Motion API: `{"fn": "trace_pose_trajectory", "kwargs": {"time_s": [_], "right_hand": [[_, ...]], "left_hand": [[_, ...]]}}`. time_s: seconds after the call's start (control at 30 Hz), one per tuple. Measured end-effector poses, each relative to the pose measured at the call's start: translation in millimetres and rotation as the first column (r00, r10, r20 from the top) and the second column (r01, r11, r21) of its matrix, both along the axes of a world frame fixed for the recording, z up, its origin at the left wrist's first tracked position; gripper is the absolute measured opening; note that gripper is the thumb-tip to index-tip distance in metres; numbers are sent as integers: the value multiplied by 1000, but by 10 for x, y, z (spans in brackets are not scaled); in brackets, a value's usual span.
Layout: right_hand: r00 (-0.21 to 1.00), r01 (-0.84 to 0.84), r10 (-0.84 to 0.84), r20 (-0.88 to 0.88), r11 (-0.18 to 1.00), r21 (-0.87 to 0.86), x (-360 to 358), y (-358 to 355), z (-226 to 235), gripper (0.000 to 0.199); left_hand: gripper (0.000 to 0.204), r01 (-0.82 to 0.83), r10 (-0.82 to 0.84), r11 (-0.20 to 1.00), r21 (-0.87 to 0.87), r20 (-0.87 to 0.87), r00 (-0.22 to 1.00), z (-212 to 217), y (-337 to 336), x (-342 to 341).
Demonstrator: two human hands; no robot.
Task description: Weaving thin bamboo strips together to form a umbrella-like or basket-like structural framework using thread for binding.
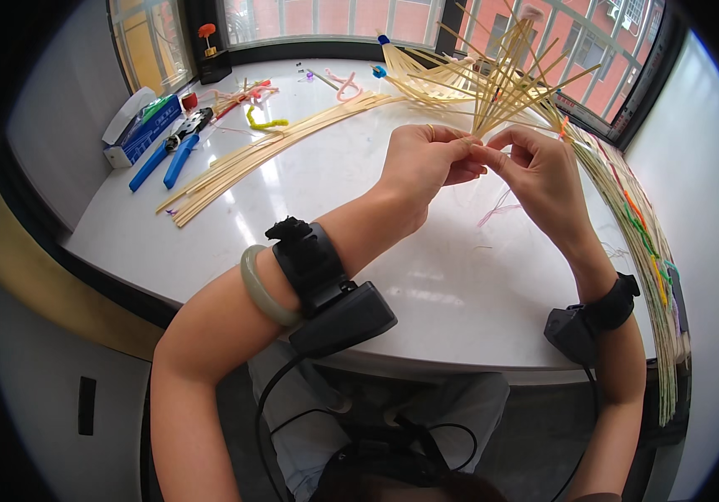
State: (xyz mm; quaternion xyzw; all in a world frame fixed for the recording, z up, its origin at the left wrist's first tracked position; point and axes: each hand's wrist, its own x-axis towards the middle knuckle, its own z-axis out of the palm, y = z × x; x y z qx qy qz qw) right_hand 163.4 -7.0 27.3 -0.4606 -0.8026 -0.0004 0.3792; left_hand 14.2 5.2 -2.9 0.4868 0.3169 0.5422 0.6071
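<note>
"One fan of pale strips [498,96] is seen; where is it held?"

"Above the table [477,309], towards the far edge and right of its middle. The gathered lower end is pinched between the thumb and fingers of the left hand [426,163]."

"And the right hand [542,167]?"

"It is curled in from the right, its thumb and fingertip drawn up against the left hand's fingertips. Whether a strip is gripped by it too cannot be told. A black strap [309,259] is worn on the left arm, with a pale green bangle [255,289] beside it."

"What is found around them?"

"Fine pink threads [498,209] are strewn on the table, nearer its front edge than the hands. Behind the fan, a partly woven piece [439,82] is rested along the far edge. Long loose strips [242,167] are spread from the left side towards that edge."

"And further out?"

"Blue-handled pliers [174,144] are set by the left edge, beside a blue-and-white box [146,134]. A bent yellow stem [269,125] is placed further in. Along the right edge, a long bundle [640,238] with coloured ties is laid."
</note>
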Motion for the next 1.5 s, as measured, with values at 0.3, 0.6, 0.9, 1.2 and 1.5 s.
{"fn": "trace_pose_trajectory", "kwargs": {"time_s": [0.3, 0.6, 0.9, 1.2, 1.5], "right_hand": [[975, -93, 67, -212, 989, -118, 76, 107, -67, 18], [788, -283, -36, -615, 866, -413, 73, 108, -88, 20], [674, -494, 53, -736, 773, -397, 133, 112, -69, 14], [690, -407, 22, -723, 838, -363, 17, 66, -139, 18], [881, -282, 126, -455, 914, -292, 183, 41, -56, 24]], "left_hand": [[18, 32, -32, 999, 0, -29, 999, -6, -1, 4], [20, 80, -81, 996, 40, 26, 996, 3, -19, 23], [24, 186, -186, 982, 10, 152, 971, 33, -1, -20], [22, 100, -86, 990, -101, 138, 987, 38, -19, -14], [14, 138, -136, 990, -27, 74, 988, 40, -9, -43]]}}
